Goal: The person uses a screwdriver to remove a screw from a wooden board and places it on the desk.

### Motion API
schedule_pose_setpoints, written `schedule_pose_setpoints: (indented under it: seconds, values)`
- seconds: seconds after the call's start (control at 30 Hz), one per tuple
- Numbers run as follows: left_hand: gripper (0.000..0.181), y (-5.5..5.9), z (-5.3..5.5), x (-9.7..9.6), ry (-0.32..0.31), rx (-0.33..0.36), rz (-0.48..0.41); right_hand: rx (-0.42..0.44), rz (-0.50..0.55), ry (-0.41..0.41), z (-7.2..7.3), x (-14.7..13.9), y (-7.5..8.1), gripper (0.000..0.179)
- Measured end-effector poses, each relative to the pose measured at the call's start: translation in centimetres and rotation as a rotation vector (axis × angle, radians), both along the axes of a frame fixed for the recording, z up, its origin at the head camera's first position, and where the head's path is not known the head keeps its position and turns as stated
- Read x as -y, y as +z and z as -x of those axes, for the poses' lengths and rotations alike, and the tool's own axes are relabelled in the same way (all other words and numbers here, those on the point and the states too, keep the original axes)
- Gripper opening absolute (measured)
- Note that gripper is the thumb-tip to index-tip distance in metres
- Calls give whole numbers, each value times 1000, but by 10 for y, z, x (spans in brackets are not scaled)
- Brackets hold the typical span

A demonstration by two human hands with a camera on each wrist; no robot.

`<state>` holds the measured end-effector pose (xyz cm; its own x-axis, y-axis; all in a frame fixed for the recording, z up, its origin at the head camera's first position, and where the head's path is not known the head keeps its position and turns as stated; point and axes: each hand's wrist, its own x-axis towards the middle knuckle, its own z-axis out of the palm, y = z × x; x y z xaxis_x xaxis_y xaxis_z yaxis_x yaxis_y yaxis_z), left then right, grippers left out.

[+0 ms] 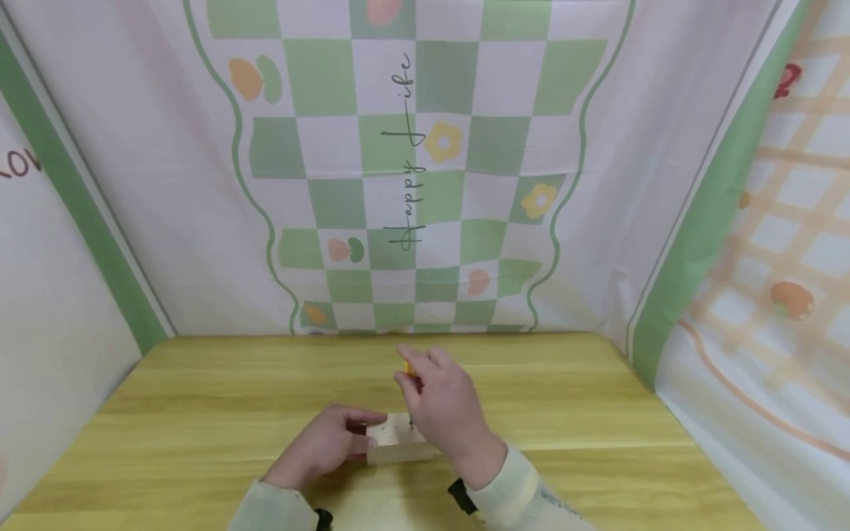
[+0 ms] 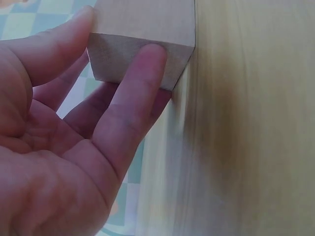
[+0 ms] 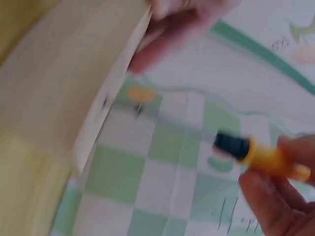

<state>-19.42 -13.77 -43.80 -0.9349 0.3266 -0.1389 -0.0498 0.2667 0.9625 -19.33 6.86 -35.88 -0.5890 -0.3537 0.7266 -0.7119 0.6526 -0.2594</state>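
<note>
A pale wooden block (image 1: 400, 453) lies on the table, small dark spots along its top. My left hand (image 1: 320, 445) grips its left end, thumb on one side and fingers on the other. In the left wrist view, one fingertip (image 2: 153, 55) presses the block's end face. Above the block's right part, my right hand (image 1: 446, 404) holds a screwdriver with a yellow and black handle (image 3: 261, 156) between thumb and fingers. Its thin shaft, blurred in the right wrist view, points down to the block's top, where a small dark screw (image 3: 139, 108) stands out.
The wood-grain table (image 1: 571, 413) extends around both hands. Behind it hangs a green-and-white checked cloth (image 1: 451, 199), with further printed cloth (image 1: 764, 243) on the right side. Dark straps (image 1: 461, 496) show at the wrists.
</note>
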Motion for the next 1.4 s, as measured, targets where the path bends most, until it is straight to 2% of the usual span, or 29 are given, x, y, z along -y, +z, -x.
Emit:
schedule_pose_setpoints:
  seconds: [0.1,0.2,0.27,0.3,0.37,0.43,0.47,0.5,0.6,0.67,0.73,0.8,0.87,0.93,1.03,1.1,1.13,1.2,1.4]
  values:
    - [40,0,0,0,-11,-4,-14,-41,12,25,-4,6,-1,34]
    - [40,0,-1,0,-17,0,-30,45,14,174,-1,1,2,34]
    - [40,0,0,-1,-16,1,-26,211,21,301,4,-9,8,34]
    - [40,0,0,-1,-13,5,-23,312,35,334,7,-14,11,34]
    - [40,0,0,-2,-3,11,-7,472,56,318,12,-24,16,34]
    - [40,1,1,-3,6,16,9,533,65,214,13,-29,19,34]
    - [40,1,1,-3,9,17,15,513,54,148,13,-29,19,33]
    - [40,2,1,-3,12,20,14,453,27,92,11,-27,18,34]
    - [40,4,0,-3,14,21,7,207,-32,-31,5,-15,12,36]
    - [40,4,0,-2,14,18,3,62,-30,-74,1,-7,8,36]
    - [39,4,0,-2,13,17,2,-23,-6,-81,-2,-1,5,37]
    - [39,4,1,-2,11,15,7,-41,26,-56,-4,1,4,38]
    - [40,3,1,-2,9,17,8,-3,41,11,-3,-2,5,36]
    - [40,3,1,-2,9,16,8,104,57,134,0,-8,6,34]
    - [40,3,0,-2,11,18,5,353,122,291,8,-21,8,31]
    - [40,4,0,-2,14,19,8,472,166,326,11,-28,8,32]
    - [40,4,-1,-2,16,21,11,492,183,316,12,-29,8,33]
    - [40,5,-2,-2,21,22,19,459,199,267,10,-27,7,33]
    - [40,5,-4,-2,18,23,-2,80,148,72,-1,-8,-1,34]
